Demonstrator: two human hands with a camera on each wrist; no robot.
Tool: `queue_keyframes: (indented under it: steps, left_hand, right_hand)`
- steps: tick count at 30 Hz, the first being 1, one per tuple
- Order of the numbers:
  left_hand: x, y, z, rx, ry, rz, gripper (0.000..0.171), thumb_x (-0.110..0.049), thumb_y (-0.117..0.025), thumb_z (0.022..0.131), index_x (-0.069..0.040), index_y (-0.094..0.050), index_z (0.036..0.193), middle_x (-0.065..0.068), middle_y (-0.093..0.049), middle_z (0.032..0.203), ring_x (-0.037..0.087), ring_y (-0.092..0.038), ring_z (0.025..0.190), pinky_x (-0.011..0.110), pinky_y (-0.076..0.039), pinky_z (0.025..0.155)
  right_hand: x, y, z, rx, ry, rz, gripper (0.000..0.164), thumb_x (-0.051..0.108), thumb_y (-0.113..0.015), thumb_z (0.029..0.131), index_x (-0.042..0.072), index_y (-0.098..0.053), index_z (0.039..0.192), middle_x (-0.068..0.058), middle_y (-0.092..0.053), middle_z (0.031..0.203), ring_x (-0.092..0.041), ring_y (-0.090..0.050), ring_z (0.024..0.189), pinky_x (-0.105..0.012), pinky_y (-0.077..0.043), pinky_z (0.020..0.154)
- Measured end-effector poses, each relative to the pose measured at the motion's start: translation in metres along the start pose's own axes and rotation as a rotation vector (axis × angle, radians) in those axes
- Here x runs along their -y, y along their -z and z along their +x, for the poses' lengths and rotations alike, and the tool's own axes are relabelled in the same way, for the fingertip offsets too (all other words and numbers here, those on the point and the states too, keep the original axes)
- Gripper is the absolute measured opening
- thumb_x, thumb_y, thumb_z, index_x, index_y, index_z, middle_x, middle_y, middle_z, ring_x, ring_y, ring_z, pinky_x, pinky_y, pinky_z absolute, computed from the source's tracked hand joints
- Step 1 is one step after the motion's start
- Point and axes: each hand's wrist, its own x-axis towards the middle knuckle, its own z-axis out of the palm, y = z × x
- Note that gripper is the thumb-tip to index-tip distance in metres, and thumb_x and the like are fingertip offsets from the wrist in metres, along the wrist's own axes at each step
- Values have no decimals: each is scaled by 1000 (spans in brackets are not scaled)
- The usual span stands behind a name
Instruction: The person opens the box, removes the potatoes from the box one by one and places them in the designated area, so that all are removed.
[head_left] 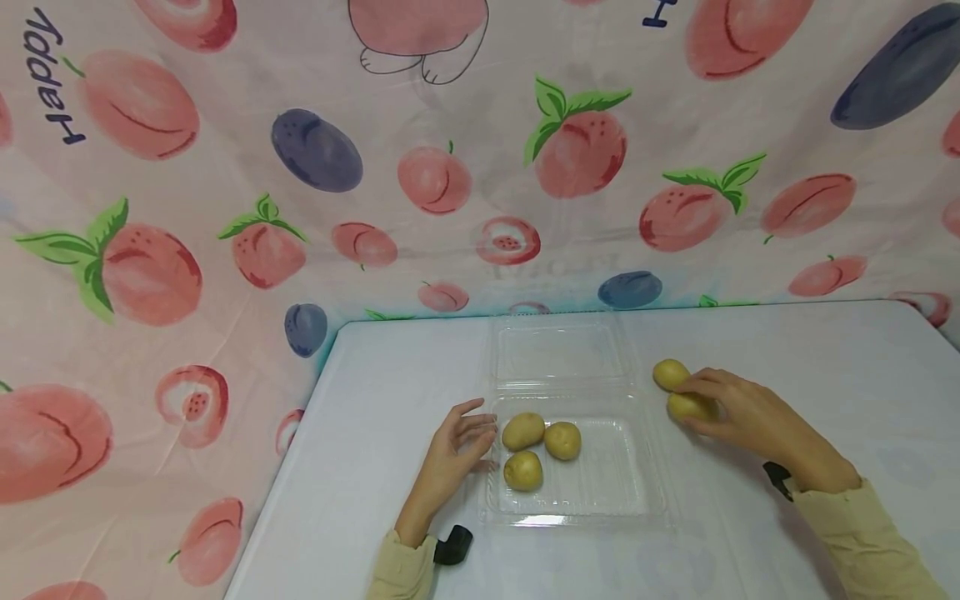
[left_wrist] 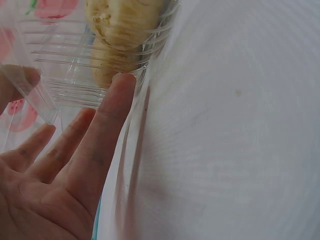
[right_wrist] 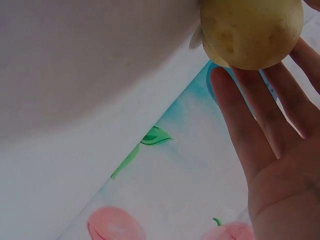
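A clear plastic clamshell container (head_left: 611,467) lies with its lid (head_left: 562,350) folded back on the white table. Three potatoes sit in its left part: an upper-left potato (head_left: 523,431), a right potato (head_left: 562,441) and a lower potato (head_left: 522,472). My left hand (head_left: 446,458) rests at the container's left side, fingers extended; in the left wrist view the fingers (left_wrist: 107,125) meet its ribbed wall. Right of the container, my right hand (head_left: 750,417) holds a potato (head_left: 690,407) between thumb and fingers. Another potato (head_left: 670,374) lies just beyond it.
The white table (head_left: 360,400) ends at a back edge against a fruit-printed cloth (head_left: 360,283), which also hangs along the left side. Black straps with small devices are on both wrists, such as the left wrist camera (head_left: 453,546).
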Motion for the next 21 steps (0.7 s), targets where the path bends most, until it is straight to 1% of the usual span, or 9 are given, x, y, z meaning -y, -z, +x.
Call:
queue_keyframes:
  steps: [4, 10, 21]
  left_hand:
    - [0, 0, 0, 1, 0, 7, 57, -13, -65, 98, -4, -38, 148, 25, -55, 137, 40, -55, 126, 33, -63, 72]
    - [-2, 0, -1, 0, 2, 15, 57, -13, -65, 98, -4, -38, 148, 25, -55, 136, 39, -55, 126, 32, -63, 73]
    - [0, 0, 0, 0, 0, 13, 58, -14, -65, 98, -4, -38, 148, 25, -55, 136, 40, -55, 125, 33, -63, 72]
  right_hand:
    - [0, 0, -1, -14, 4, 1, 43, 20, -89, 71, 6, -73, 107, -7, -65, 104, -27, -65, 93, -50, -57, 74]
    - [0, 0, -1, -2, -7, 4, 46, 22, -90, 70, 4, -72, 109, -10, -65, 106, -30, -65, 94, -52, -57, 75]
    - [7, 3, 3, -18, 7, 1, 42, 18, -89, 71, 7, -72, 108, -8, -65, 105, -28, -64, 95, -50, -57, 77]
